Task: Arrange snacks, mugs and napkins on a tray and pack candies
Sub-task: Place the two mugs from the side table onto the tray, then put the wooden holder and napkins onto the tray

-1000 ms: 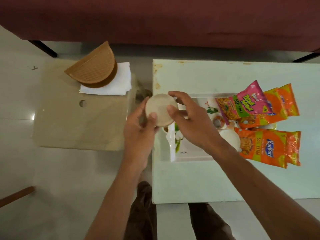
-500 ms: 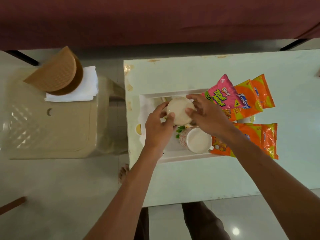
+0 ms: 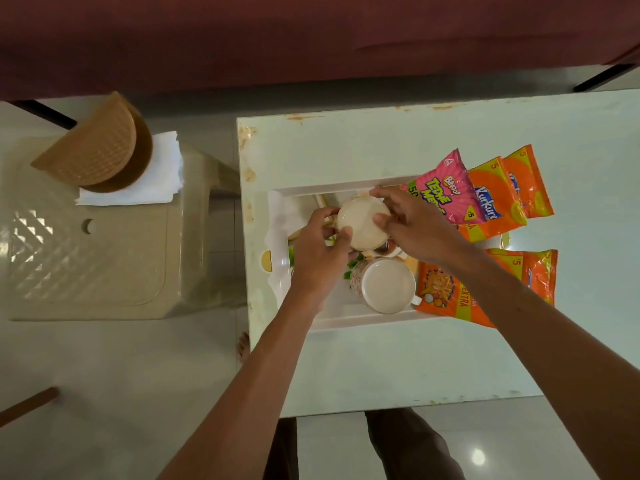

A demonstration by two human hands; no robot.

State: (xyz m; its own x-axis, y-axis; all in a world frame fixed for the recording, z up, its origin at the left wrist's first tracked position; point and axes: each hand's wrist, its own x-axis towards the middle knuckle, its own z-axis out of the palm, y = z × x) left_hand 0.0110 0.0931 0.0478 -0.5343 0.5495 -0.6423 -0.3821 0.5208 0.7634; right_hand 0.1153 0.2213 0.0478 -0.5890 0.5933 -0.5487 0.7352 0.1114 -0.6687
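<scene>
Together, both hands (image 3: 367, 237) gripping mug (image 3: 363, 221), over tray (image 3: 346, 317)

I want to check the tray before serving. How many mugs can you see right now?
2. One mug is held by both hands over the far part of the tray. The other mug stands on the tray's near part, beside the orange snack packet. The hands may hide others.

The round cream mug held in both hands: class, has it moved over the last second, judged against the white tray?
Yes. The round cream mug has travelled rightward from the white tray's left edge to above its interior, beside the standing patterned mug.
</scene>
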